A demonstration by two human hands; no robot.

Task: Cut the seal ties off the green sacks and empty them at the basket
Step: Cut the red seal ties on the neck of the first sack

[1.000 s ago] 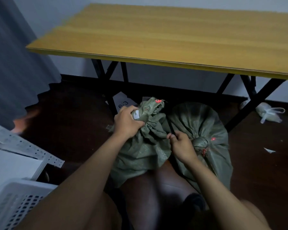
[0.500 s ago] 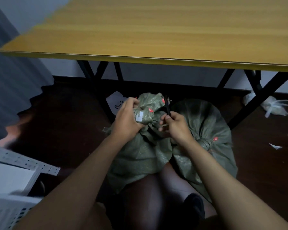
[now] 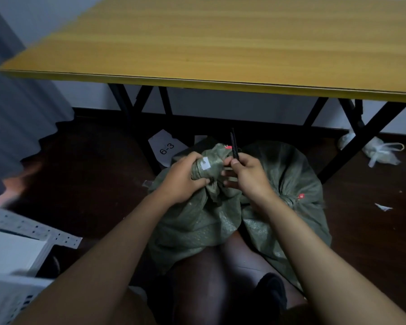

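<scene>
The left hand [image 3: 182, 178] gripped the bunched neck of a green sack [image 3: 197, 219] on the dark floor [image 3: 92, 184]. Just right of it, the right hand [image 3: 249, 174] held a slim black tool [image 3: 234, 146] upright. A second sack [image 3: 288, 184] lay beyond that hand. Above both stood a wooden bench [image 3: 220, 43]; a white basket [image 3: 7, 299] sat far left.
</scene>
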